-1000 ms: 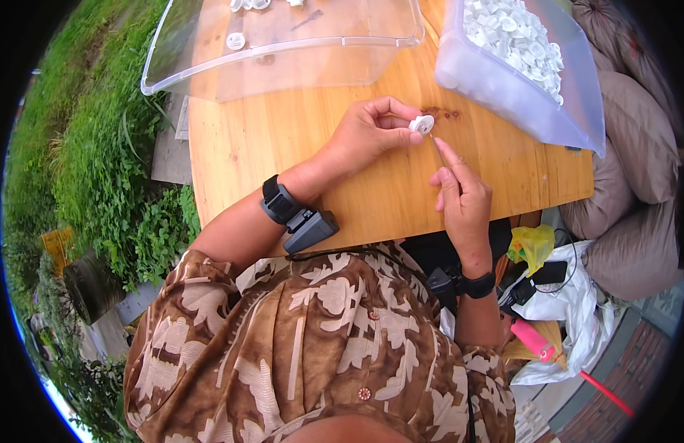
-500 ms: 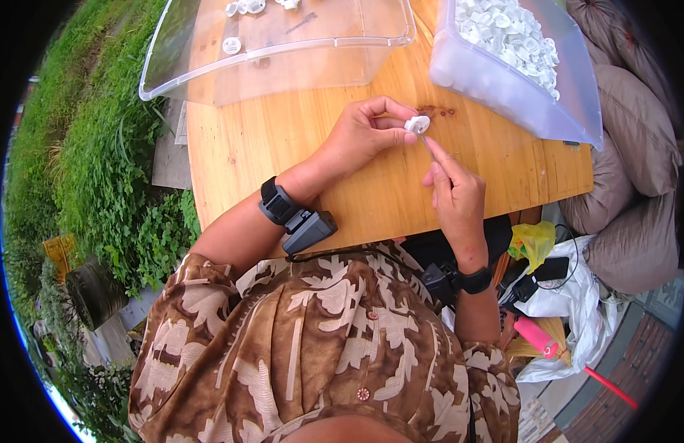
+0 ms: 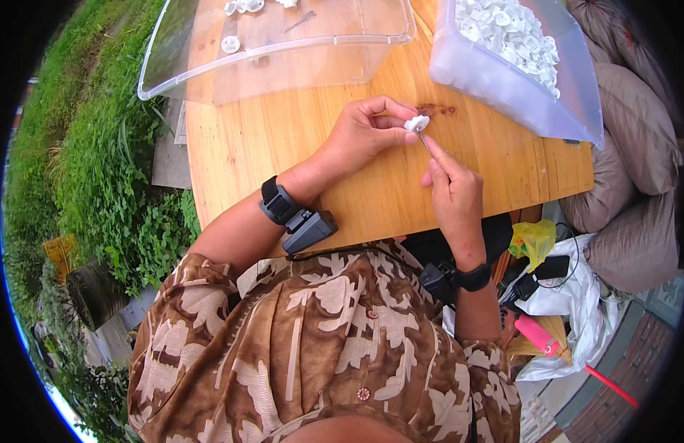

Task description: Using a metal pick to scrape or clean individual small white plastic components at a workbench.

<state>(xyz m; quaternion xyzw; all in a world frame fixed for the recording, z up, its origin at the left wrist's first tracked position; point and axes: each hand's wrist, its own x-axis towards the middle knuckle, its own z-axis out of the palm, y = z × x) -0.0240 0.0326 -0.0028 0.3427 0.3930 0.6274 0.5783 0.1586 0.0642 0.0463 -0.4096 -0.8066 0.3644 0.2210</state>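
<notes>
White plastic cap (image 3: 416, 122), small and round, sits pinched between the thumb and fingertips of my left hand (image 3: 368, 133), held just above the wooden table (image 3: 283, 148).

Head view, change noted: over the last second my right hand (image 3: 454, 193) has moved up and in toward the left. Before, its index finger stood a little apart, below and right of the cap; now its fingertips are bunched around a thin metal pin (image 3: 425, 139) whose upper end meets the cap's underside. My left hand has hardly moved. I judge that the pin is being fitted into the cap, or is at first contact; seating depth cannot be confirmed at this size.

Orientation: the cap's broad face looks up and slightly right, away from my left palm. The pin's long axis runs from my right fingertips up and left into the cap. The cap itself is too squat to assign a long axis with confidence.

Hand state: left closed in a fingertip pinch on the cap; right closed in a fine pinch on the pin.

Surroundings: beyond my right hand, a clear tub (image 3: 504, 81) heaped with similar white caps. Beyond my left hand, a clear shallow tray (image 3: 209, 70) with a few white pieces at its far side. Both wrists carry black bands.
</notes>
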